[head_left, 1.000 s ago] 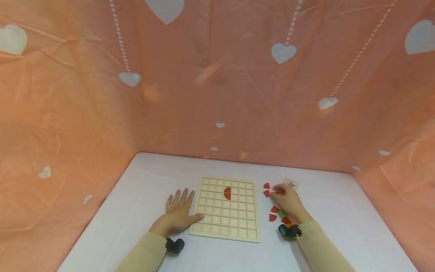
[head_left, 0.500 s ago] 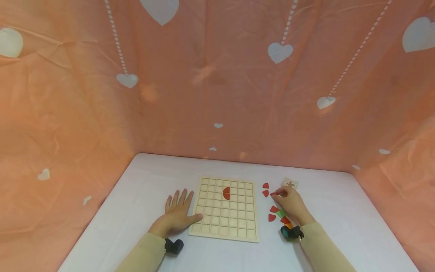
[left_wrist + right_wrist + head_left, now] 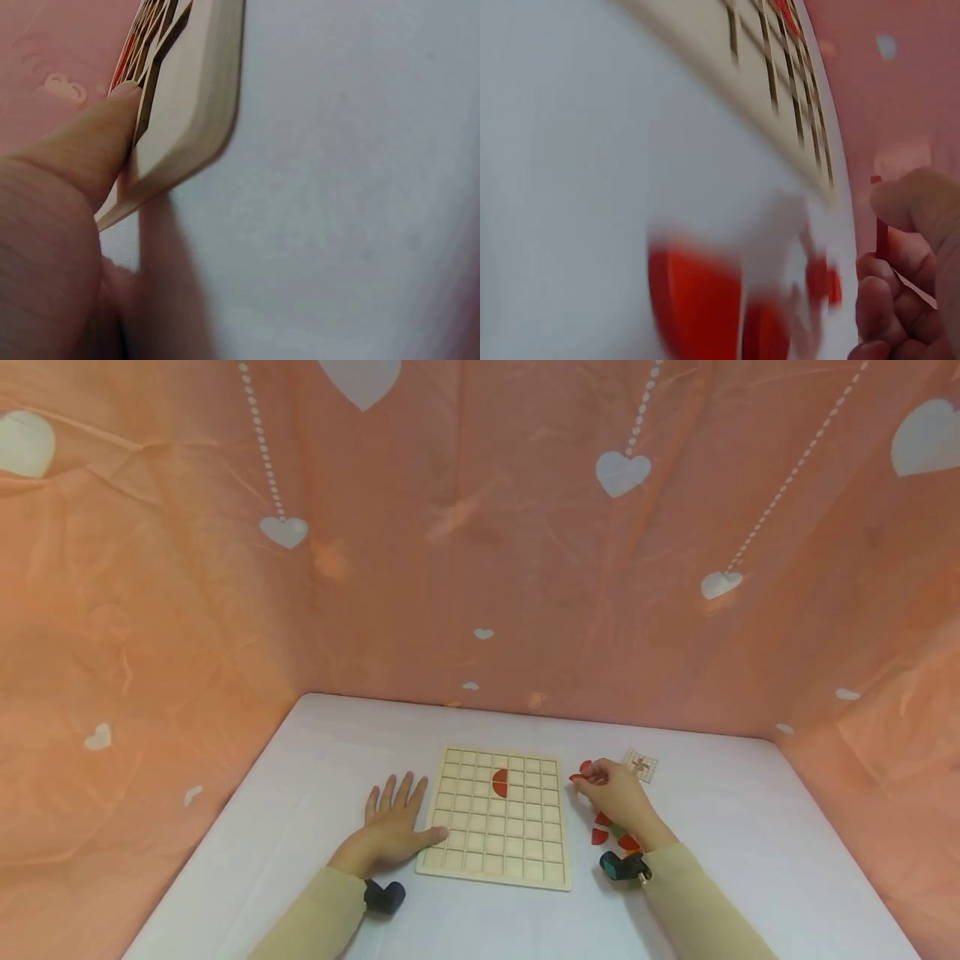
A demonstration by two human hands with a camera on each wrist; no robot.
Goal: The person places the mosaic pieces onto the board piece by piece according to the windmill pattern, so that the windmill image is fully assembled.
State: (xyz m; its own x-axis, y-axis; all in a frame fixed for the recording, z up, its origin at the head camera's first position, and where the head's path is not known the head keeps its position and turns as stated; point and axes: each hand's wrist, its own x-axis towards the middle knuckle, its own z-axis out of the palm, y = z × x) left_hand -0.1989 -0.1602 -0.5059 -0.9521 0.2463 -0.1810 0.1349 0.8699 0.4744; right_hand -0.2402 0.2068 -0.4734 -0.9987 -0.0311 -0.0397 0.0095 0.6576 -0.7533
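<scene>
A wooden grid board (image 3: 495,843) lies on the table between the hands. Two red quarter-circle pieces (image 3: 500,783) sit in its upper cells, forming a half circle. My left hand (image 3: 393,835) is spread flat at the board's left side, and its thumb (image 3: 101,131) rests on the board's edge. To the right of the board, my right hand (image 3: 622,793) pinches a red quarter-circle piece (image 3: 883,236) between thumb and fingers, seen edge-on and held above the table. Another red piece (image 3: 586,766) shows just behind those fingers.
Below the right hand lie loose red pieces (image 3: 599,837), a green piece (image 3: 617,832) and an orange one (image 3: 632,852), partly covered by the wrist camera. A small pattern card (image 3: 643,763) lies behind the right hand. Patterned orange cloth (image 3: 480,568) walls the table.
My right hand has picked up a red quarter-circle piece and carried it left, toward the board. My left hand stays in place on the board's edge.
</scene>
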